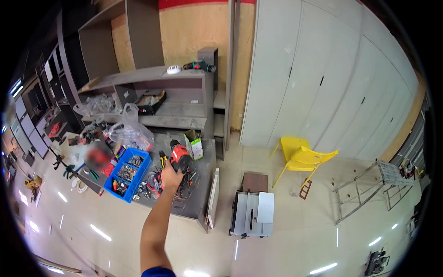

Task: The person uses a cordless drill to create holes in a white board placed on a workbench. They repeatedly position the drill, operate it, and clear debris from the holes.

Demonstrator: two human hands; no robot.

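Note:
My left hand (171, 177) reaches in from the lower edge over a dark, cluttered worktop. Its fingers are closed round a red and black cordless drill (180, 157), and the hand hides part of the grip. Just beyond the fingers is a tool with yellow handles (163, 159). Loose bits and small metal pieces (188, 183) lie scattered beside and under the drill. Left of the hand, a blue divided tray (123, 196) holds several heaps of screws and small hardware. An opened green and white carton (194, 145) stands behind the drill. No right hand shows.
Behind the worktop rises a grey shelf unit (161, 76) with another drill (199, 66) on top. A clear plastic bag (131, 131) lies near the tray. To the right stand a table saw (244, 214), a yellow chair (302, 157) and a metal step stand (390, 173).

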